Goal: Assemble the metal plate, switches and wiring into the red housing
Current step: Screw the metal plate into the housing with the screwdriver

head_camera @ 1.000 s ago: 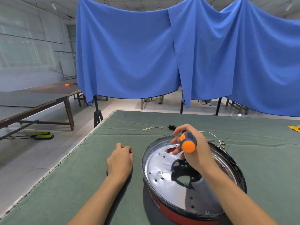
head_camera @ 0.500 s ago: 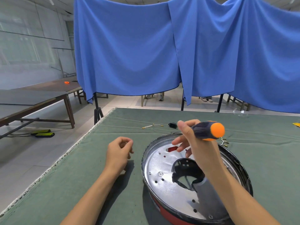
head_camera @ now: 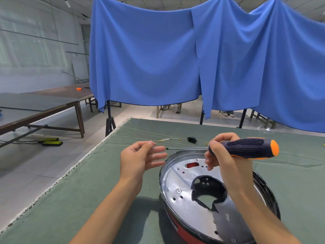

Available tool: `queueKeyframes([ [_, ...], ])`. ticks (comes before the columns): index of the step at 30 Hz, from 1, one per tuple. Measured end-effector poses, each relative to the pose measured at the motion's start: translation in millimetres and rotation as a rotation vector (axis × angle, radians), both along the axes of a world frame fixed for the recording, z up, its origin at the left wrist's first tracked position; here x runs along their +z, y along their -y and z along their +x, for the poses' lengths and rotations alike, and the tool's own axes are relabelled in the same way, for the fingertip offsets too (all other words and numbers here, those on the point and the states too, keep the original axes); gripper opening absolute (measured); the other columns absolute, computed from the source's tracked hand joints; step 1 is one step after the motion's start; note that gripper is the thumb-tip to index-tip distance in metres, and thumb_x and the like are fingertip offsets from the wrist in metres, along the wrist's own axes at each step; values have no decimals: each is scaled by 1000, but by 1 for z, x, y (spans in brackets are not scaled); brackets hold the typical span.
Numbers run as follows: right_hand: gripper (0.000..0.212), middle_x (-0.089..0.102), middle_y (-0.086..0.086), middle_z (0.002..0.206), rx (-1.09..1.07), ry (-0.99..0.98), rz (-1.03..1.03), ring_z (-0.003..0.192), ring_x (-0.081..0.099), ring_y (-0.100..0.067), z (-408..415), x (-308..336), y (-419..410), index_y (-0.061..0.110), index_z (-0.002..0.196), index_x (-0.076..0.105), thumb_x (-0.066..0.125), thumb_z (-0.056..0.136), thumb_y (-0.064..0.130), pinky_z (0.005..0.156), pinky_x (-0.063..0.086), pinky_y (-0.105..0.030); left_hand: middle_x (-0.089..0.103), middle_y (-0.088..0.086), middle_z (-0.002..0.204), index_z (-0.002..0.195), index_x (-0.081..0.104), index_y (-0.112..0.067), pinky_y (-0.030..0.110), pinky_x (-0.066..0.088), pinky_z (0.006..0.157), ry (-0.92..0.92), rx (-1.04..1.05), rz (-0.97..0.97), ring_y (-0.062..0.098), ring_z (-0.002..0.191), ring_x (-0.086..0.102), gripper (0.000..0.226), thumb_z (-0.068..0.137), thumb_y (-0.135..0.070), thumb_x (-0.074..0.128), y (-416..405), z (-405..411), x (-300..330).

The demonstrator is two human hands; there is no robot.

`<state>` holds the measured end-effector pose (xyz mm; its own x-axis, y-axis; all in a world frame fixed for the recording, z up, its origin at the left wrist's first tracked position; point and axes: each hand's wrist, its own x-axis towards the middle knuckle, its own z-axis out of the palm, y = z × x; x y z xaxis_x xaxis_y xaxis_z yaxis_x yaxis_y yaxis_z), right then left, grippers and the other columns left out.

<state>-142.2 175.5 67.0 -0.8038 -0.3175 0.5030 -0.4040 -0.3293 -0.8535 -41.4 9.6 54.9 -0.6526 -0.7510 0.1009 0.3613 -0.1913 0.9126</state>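
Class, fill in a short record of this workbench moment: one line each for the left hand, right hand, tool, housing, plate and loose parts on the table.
left hand: raised beside the housing, pinching a small screw
right hand: grips the screwdriver above the housing
tool: held level, tip pointing towards the screw
housing: red, on the green table
plate: silver, seated in the housing, one screw showing
loose parts: wire and black socket at the far side

Metal plate (head_camera: pixel 177 184) in housing (head_camera: pixel 184 229) on table (head_camera: pixel 88 199), connector (head_camera: pixel 192 139) behind.
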Motion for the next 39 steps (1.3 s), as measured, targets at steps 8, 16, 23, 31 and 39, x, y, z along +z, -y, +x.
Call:
queueKeyframes([
  [8,9,58,-8,53,63,-55,-78,43,54,-21,5,1,3,3,75,52,57,76,10,42,47,-26,72,18,74,93,53,1,27,56,47,-100,-82,398,23,62,72,10,97,0,44,9,-2,-2],
  [16,10,58,-8,53,67,-65,-99,44,55,-23,7,4,2,0,76,51,55,78,9,43,50,-31,72,19,73,93,54,5,29,58,48,-86,-93,485,25,61,72,12,96,2,43,13,-1,-2],
  [23,13,59,-6,53,71,-31,-120,45,58,-23,8,5,1,2,74,53,58,86,-1,44,52,-31,68,22,86,87,52,3,31,59,52,-56,4,461,28,72,70,15,97,1,41,13,-1,-1],
  [31,13,62,-10,54,105,11,-117,46,62,-26,16,8,4,-1,75,53,59,76,11,45,53,-28,72,18,73,110,51,8,31,59,51,-86,-53,439,24,62,72,18,98,1,39,3,-4,0],
  [39,14,62,-9,54,113,6,-96,45,61,-24,14,6,1,-2,76,52,54,89,-7,46,54,-29,71,16,65,89,53,7,29,58,48,-113,-88,533,21,53,70,18,99,0,39,3,-3,1],
])
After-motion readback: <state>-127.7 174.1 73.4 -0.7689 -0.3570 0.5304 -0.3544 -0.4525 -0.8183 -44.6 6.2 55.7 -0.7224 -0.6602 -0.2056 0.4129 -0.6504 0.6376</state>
